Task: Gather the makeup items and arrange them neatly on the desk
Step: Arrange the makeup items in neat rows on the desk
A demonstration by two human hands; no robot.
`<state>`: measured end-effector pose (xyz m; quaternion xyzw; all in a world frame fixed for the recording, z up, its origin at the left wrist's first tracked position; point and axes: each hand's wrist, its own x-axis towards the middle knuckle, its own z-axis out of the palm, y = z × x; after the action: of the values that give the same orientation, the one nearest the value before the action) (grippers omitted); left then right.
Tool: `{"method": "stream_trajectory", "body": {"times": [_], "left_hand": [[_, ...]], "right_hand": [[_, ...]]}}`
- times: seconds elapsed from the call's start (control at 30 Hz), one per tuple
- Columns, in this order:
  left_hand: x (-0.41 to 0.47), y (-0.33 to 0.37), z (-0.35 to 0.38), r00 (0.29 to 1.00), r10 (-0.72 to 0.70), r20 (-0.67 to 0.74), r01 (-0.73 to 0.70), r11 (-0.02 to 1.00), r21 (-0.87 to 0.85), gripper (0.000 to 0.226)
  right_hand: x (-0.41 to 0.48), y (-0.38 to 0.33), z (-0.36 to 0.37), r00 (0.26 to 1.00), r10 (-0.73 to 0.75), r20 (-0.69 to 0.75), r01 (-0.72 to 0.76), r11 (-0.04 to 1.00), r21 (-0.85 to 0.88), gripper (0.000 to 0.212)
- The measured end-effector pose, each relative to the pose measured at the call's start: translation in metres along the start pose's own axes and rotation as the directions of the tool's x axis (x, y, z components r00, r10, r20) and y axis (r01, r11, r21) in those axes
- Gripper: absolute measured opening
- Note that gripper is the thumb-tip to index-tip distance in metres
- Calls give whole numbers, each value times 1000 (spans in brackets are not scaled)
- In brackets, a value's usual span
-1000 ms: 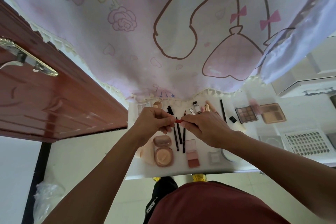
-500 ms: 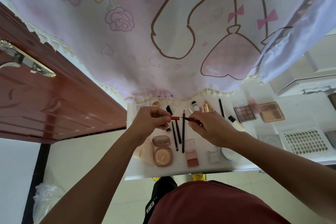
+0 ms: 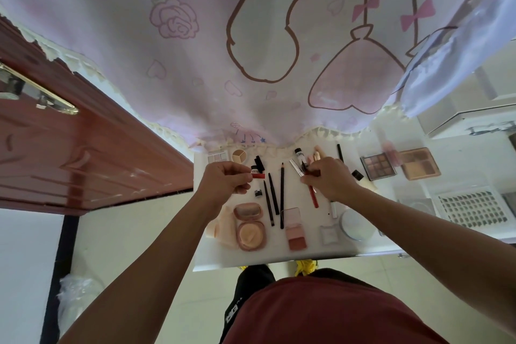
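Left hand point(image 3: 223, 179) pinches red cap point(image 3: 258, 176), which sticks out past the fingertips. Right hand point(image 3: 331, 179) pinches red pencil point(image 3: 313, 195) near its tip, shaft running below the palm.

Glossy reddish wood door point(image 3: 83, 153), shiny metal handle point(image 3: 42, 92), soft printed cloth curtain point(image 3: 251, 50), smooth white desk point(image 3: 279, 255).

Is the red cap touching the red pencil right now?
Apart. The head view shows the red cap pinched in the left hand, the red pencil in the right hand, white desk between them.
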<state>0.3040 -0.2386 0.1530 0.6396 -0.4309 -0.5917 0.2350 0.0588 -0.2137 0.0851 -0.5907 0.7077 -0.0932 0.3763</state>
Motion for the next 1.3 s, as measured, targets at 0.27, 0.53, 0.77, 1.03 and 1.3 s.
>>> {"method": "stream_trajectory", "body": {"times": [0.27,0.53,0.77,1.03,1.3], "left_hand": [[-5,-21,-24,996,-70,-54,69,997,-25,10],[-12,-38,-45,988,-121,-93,116,992,-52,10],[0,-39,-53,990,-119,-81,115,992,-44,11],[37,-25,-39,997,-79,-10,80,994,75,11],[111,-22,19,999,-37,40,24,953,301,10]], "right_hand": [[50,-11,44,983,166,79,-152,976,-155,30],[68,-27,61,986,167,9,-159,952,-261,16],[73,-32,70,973,223,65,-204,953,-224,39],[66,-27,63,963,256,82,-243,959,-148,39],[31,6,24,952,304,-32,-303,953,23,34]]}}
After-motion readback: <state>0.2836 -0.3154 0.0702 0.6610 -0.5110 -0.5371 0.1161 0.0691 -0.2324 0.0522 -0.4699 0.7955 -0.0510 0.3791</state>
